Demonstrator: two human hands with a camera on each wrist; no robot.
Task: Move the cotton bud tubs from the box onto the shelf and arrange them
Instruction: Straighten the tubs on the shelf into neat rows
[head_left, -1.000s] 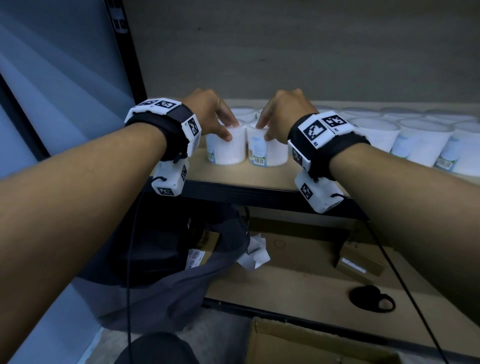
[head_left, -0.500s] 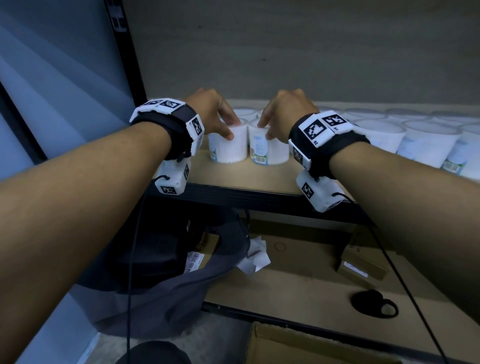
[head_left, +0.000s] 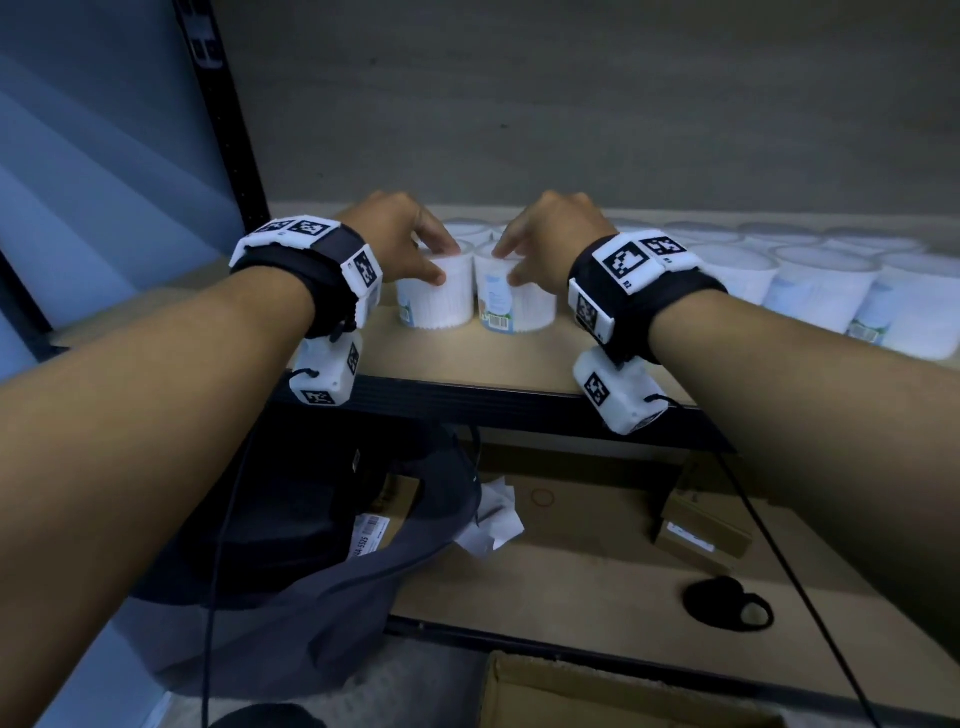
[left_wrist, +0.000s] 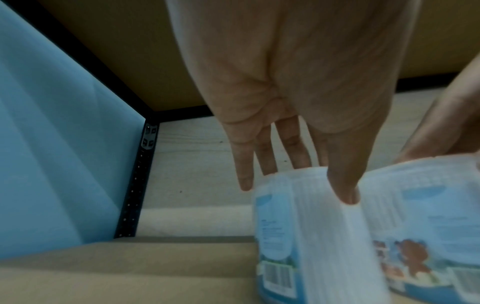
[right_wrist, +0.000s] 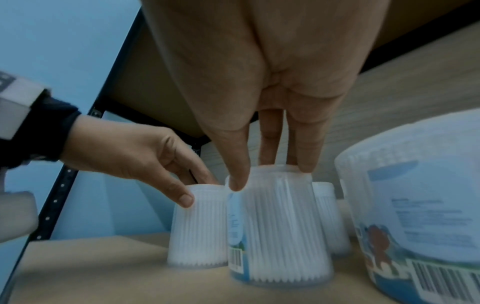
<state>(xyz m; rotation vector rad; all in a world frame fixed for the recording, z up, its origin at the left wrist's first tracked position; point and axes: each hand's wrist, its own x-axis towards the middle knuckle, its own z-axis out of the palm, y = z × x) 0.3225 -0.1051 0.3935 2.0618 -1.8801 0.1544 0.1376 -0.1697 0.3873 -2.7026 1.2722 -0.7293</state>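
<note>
Hands both on tubs at the shelf's left end. Left hand (head_left: 395, 234) grips the left tub (head_left: 439, 296) from above: thumb on the near wall just under the lid, fingers curled over the far rim. Right hand (head_left: 550, 234) holds the right tub (head_left: 514, 301) the same way, thumb on its near-left edge, fingers over the top. I see both tubs upright on the shelf (head_left: 467, 358), side by side, touching or nearly so; can't tell which from the head view.

Right wrist view: right tub (right_wrist: 275, 222) has a label and barcode turned left, cotton buds visible through the wall. Left tub (right_wrist: 200, 228) sits just left of it and slightly farther back. Another tub (right_wrist: 330, 218) stands behind them. Big in frame at right is a near tub (right_wrist: 415, 205) with a bear picture and barcode.

Left wrist view: left hand's fingers (left_wrist: 342, 185) narrow, thumb tip pressed on the tub wall between the two labels. Picture is blurred there.

More tubs (head_left: 821, 291) fill a row running right along the shelf, with others behind toward the back panel.

Below: lower shelf with a small carton (head_left: 701, 535), a black mask (head_left: 727, 605), crumpled paper (head_left: 491, 519) and a grey bag (head_left: 291, 597). Box (head_left: 597, 696) open at the near bottom edge.
</note>
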